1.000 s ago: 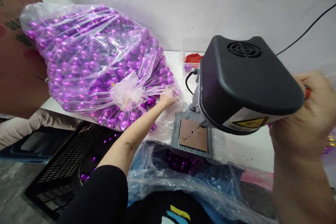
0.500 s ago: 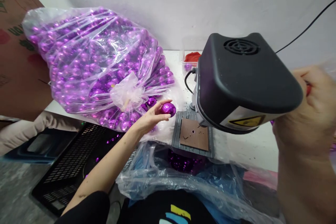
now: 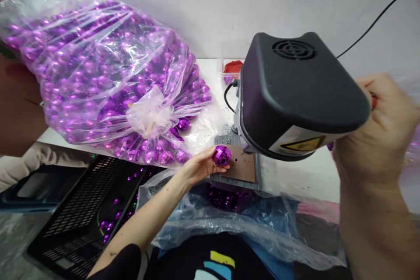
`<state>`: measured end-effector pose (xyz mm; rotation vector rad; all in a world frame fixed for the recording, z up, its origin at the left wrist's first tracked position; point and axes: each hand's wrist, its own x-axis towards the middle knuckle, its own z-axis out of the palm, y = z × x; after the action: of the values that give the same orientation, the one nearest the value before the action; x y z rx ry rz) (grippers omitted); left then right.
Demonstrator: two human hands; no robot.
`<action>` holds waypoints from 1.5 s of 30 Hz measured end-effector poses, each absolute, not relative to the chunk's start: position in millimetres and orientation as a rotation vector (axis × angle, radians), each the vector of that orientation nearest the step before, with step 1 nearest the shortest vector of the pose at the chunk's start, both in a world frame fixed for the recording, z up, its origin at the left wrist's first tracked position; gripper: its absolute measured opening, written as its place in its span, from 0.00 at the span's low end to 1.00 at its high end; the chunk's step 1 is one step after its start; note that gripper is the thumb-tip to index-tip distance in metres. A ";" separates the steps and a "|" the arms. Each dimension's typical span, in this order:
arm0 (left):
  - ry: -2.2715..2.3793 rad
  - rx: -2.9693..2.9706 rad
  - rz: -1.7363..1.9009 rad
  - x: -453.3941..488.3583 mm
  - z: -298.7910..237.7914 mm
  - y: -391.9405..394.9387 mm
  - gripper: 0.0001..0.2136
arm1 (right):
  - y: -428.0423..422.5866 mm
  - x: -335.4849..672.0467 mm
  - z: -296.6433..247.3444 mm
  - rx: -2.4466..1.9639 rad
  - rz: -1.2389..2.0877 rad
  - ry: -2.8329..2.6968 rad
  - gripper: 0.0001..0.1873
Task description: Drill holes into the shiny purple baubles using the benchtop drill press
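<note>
A white table (image 3: 302,179) bears bagged purple balls (image 3: 95,83); a black-topped machine (image 3: 305,92); a clear tub (image 3: 221,69).

We see a purple ball (image 3: 222,155) with glossy, mirror-like facets. The machine housing (image 3: 305,83) looks like smooth black plastic, matt overall; its label (image 3: 303,143) has a slight sheen. We find the brown board (image 3: 245,168) flat and dull on a grooved, metal-looking grey base (image 3: 227,140). The bag (image 3: 121,74) is clear, shiny, crinkled plastic; the basket (image 3: 74,199), black plastic mesh.

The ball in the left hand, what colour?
The ball is shiny purple, clearest in the head view.
</note>
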<state>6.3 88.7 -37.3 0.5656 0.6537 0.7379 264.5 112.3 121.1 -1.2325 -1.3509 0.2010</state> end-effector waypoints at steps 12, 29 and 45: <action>0.858 0.816 0.802 2.3 -33.7 93.7 0.24 | 107.5 266.8 127.3 -1.281 0.231 -1.394 0.18; 1.107 1.482 0.915 33.3 -57.7 85.9 0.20 | 109.4 266.5 127.1 -1.277 0.111 -1.424 0.21; 1.218 1.727 1.042 69.8 -69.8 83.0 0.20 | 108.0 267.3 124.3 -1.282 0.114 -1.438 0.19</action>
<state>69.8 83.0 -69.8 1.7272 1.2181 1.0423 267.3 108.0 124.3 -1.2815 -1.4378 0.1138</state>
